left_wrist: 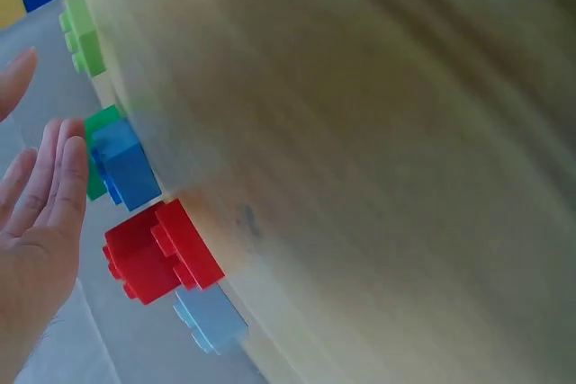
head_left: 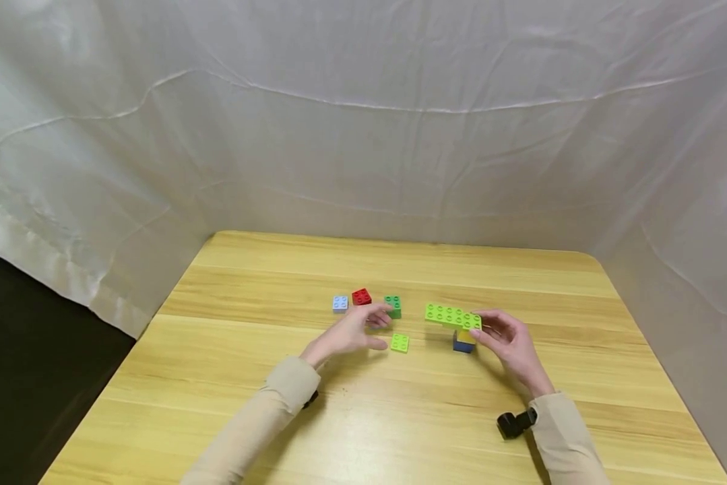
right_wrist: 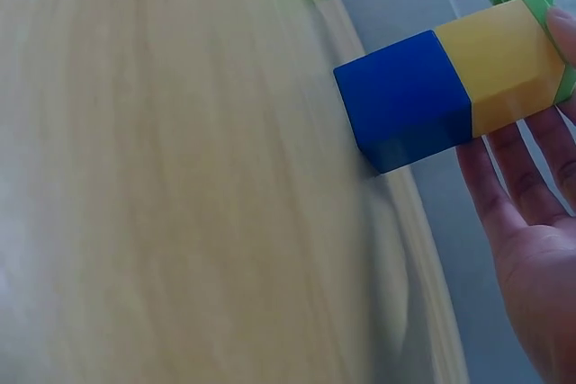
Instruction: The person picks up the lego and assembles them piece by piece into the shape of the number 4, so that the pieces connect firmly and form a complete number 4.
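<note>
My right hand [head_left: 513, 345] pinches the end of a long lime-green building brick [head_left: 448, 315] with thumb and fingers. That brick tops a stack of a yellow brick [right_wrist: 506, 65] and a dark blue brick [right_wrist: 405, 101], its base at or close to the tabletop. The long brick juts out leftward beyond the stack. My left hand [head_left: 352, 331] hovers with fingers extended and thumb apart, holding nothing. Close to its fingertips are a blue brick [left_wrist: 126, 165], mostly hidden in the head view, and a green brick [head_left: 393, 307]. A small lime-green brick [head_left: 400, 343] lies right of the left thumb.
Beyond the left hand sit red brickwork [head_left: 361, 296] and a light blue brick [head_left: 340, 304]. The wooden table [head_left: 248, 289] is bounded at the back and sides by a hanging pale cloth [head_left: 399, 155].
</note>
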Available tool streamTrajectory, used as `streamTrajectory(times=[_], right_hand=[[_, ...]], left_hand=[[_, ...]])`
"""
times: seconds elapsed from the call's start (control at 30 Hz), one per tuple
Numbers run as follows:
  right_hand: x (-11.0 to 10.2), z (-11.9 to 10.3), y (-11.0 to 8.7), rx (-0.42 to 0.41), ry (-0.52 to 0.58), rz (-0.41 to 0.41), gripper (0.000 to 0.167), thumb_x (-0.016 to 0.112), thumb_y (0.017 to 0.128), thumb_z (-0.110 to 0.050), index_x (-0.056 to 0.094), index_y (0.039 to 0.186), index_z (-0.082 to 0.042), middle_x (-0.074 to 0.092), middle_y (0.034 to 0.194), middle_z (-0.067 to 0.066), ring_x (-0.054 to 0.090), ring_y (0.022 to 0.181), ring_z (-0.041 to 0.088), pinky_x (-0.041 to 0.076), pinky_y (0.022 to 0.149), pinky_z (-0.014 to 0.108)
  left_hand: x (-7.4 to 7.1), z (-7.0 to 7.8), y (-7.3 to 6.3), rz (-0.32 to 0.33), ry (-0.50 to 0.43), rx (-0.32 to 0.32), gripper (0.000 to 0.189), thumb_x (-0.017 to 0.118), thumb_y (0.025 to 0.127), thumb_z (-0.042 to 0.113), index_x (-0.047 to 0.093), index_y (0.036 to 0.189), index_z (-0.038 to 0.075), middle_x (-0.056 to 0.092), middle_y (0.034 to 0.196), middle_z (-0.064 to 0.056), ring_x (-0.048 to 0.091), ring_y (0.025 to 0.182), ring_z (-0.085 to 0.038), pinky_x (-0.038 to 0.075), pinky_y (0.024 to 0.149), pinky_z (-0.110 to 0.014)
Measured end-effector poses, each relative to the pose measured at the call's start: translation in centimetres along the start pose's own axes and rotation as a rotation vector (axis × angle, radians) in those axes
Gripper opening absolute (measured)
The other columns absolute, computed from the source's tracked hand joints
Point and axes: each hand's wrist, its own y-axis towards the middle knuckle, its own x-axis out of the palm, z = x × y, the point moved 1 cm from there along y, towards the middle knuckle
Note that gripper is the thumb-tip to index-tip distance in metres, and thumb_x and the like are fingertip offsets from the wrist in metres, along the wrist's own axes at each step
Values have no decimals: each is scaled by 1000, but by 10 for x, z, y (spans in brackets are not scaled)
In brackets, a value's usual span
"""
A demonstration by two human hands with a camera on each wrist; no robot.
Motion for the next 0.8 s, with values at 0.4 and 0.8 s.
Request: streamTrajectory(times=[0.4,0.8], right_hand=[[-1,0,-2,6,37,13,41,69,90,5,54,125,17,66,117,-8,65,106,2,55,94,14],[-1,1,-1,-14,45,13,41,69,90,5,53,125,19,67,117,-7,66,105,2,55,94,15]], left_hand=[[13,-1,18,-42,84,36,59,84,77,1,57,129,-6,68,120,-18,66,112,-30,55,102,-36],[20,-1,25,-60,259,-17,43,85,80,9,65,118,3,72,114,-6,65,109,-20,54,99,-29]])
